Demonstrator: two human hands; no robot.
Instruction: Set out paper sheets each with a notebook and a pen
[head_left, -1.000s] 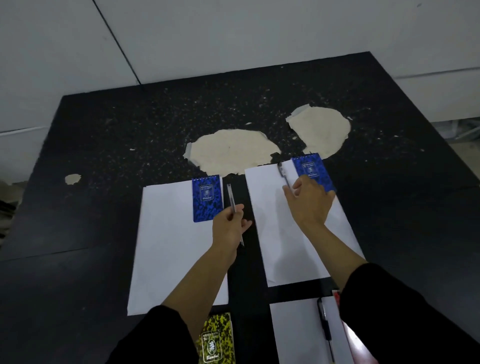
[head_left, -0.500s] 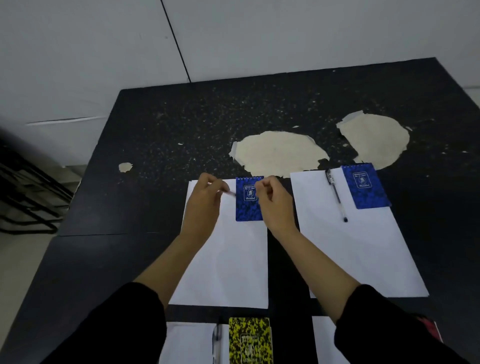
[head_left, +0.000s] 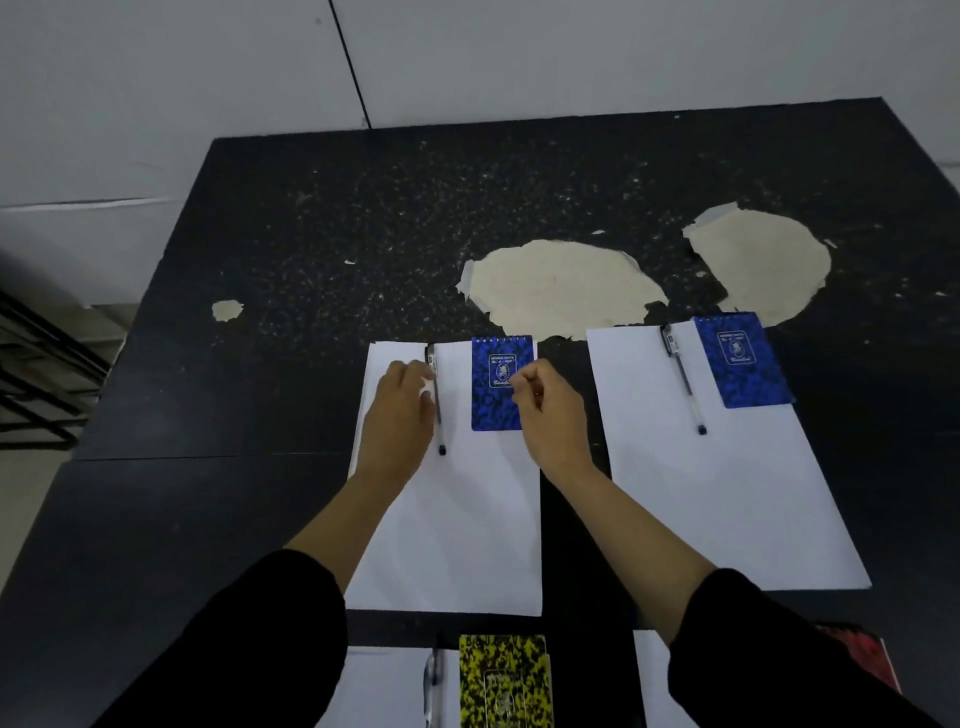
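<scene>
From the head view, the step in hand looks like laying a slim black-tipped pen (head_left: 435, 400) on the left white paper sheet (head_left: 457, 519), just beside the small blue patterned spiral notebook (head_left: 500, 383) at its top right corner. The left hand (head_left: 400, 415) lies flat, fingers loosely spread, touching the pen's side. The right hand (head_left: 548, 410) is curled narrow at the notebook's edge; whether it pinches anything I cannot tell. Next, probably, straighten the pen on the black worktop (head_left: 311, 234) layout.

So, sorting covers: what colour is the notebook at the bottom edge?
Yellow with black speckles, on the notebook, seen in the head view.
</scene>
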